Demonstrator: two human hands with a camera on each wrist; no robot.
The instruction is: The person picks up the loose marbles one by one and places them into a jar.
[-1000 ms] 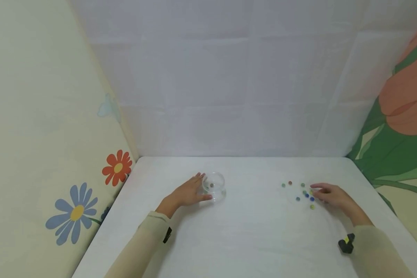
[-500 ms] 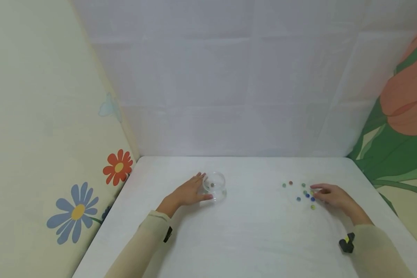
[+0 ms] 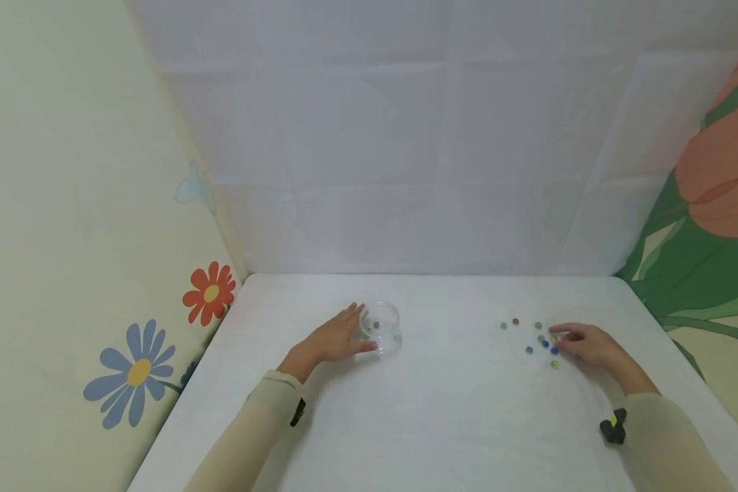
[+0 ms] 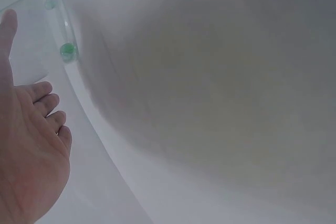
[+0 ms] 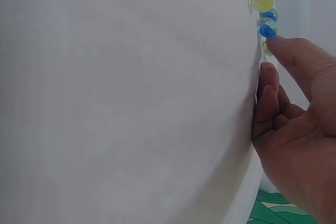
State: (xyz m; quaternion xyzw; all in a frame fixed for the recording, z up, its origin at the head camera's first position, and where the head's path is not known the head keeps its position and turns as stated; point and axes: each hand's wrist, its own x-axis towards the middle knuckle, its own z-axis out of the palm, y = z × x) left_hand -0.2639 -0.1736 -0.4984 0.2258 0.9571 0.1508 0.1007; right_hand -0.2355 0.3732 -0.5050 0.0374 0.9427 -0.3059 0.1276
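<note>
In the head view my left hand [image 3: 335, 339] holds the side of a clear cup [image 3: 391, 333], fingers at the far side and thumb at the near side. A small marble [image 3: 376, 325] shows inside the cup; in the left wrist view a green marble [image 4: 68, 52] shows at its bottom. At the right my right hand [image 3: 592, 347] rests at the edge of a loose group of marbles, index finger and thumb apart. Between those fingertips lies a yellow marble [image 3: 553, 338], partly hidden; a blue marble [image 5: 268, 28] is right by the thumb in the right wrist view.
Several more marbles lie left of my right hand, among them a red marble [image 3: 515, 321], a green marble [image 3: 503, 326] and a yellow-green marble [image 3: 555, 365]. The white table [image 3: 443, 410] meets a pale cloth backdrop [image 3: 369, 171] at the back, with flower-patterned sides.
Both hands, the cup and the marbles keep their places; the head view has only shifted very slightly.
</note>
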